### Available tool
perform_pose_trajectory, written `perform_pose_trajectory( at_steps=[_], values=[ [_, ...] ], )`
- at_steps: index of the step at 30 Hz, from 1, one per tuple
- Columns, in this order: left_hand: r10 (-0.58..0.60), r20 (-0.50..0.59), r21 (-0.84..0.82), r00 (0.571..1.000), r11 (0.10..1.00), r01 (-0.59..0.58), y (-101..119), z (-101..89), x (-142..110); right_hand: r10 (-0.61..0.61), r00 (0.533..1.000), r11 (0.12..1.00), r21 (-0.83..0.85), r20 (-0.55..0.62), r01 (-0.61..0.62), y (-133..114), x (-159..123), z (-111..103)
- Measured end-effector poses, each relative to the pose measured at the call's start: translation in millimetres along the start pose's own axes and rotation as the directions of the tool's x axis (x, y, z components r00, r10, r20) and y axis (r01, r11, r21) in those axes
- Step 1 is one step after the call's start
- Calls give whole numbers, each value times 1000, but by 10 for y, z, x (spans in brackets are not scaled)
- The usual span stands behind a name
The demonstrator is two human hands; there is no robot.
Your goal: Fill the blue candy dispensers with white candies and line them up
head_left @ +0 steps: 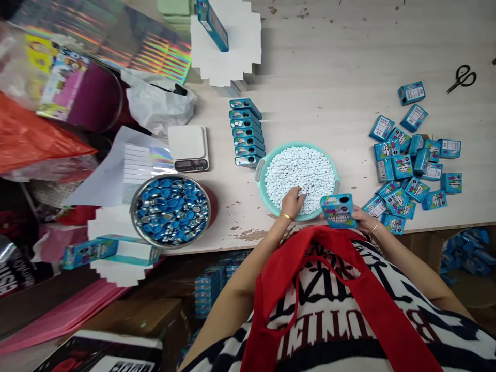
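Fingertips of the left hand (292,203) dip into white pellets (302,170) at the near part of a mint bowl (272,205) by the table's near edge; whether they pinch any, I cannot tell. Well apart from it, the right hand (363,219) is clamped on the right end of one blue box (337,209), printed face showing, held over the near edge and overlapping the bowl's near right rim in view. The bowl stands between the left hand and a row of blue boxes (248,133) on edge, just beyond its left handle. Farther left are a white scale (188,142) and, nearer the near edge, a steel bowl (213,206) filled with blue and silver caps (170,209), too many to count. A white plastic bag (160,106) lies beyond the scale. Toward the far side, one upright box (213,26) rests on a white stack (242,36). To the right, scattered boxes (403,166) spread from the near edge upward, with one pair of scissors (461,78) beyond them. Counted, there is one box in hand, seven in the row and about twenty scattered, their overlap preventing an exact tally.
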State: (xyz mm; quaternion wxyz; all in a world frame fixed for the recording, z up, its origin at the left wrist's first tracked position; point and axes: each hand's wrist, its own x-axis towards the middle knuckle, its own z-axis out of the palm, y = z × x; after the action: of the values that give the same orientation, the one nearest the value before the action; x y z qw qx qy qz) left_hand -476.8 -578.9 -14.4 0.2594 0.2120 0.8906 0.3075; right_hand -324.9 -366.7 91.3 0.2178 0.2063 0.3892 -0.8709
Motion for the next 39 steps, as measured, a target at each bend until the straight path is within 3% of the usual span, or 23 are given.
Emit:
perform_pose_trajectory(
  at_steps=[2,4,7,9,11,15,18,22,27,31,39],
  values=[
    [40,13,-30,999,999,-40,-34,-160,-69,-108,976,994,-49,-186,101,-15,20,-20],
    [118,30,-55,993,992,-116,-46,-374,-143,-247,908,958,-229,-338,175,-50,63,-40],
    [237,36,-46,971,971,-235,32,-746,-231,-465,794,803,-564,-391,193,-111,132,-47],
    [294,36,-17,955,956,-293,142,-1001,-276,-578,743,654,-735,-336,177,-151,164,-34],
    [343,49,11,938,939,-343,275,-1242,-309,-651,722,498,-850,-234,174,-191,197,-18],
    [416,146,62,898,902,-428,535,-1587,-319,-701,713,213,-952,8,220,-237,322,8],
    [447,252,126,859,864,-487,692,-1702,-282,-687,718,81,-969,114,232,-218,444,38],
    [429,316,253,846,822,-511,856,-1779,-231,-682,710,12,-968,175,251,-160,548,72],
    [414,340,292,844,807,-514,989,-1852,-193,-649,745,28,-974,153,225,-135,588,70],
    [413,365,362,835,763,-536,1040,-1843,-191,-635,755,-13,-979,164,201,-149,607,97],
    [263,400,591,878,658,-466,1518,-1880,-392,-593,775,-111,-976,217,188,-119,687,159]
  ],
)
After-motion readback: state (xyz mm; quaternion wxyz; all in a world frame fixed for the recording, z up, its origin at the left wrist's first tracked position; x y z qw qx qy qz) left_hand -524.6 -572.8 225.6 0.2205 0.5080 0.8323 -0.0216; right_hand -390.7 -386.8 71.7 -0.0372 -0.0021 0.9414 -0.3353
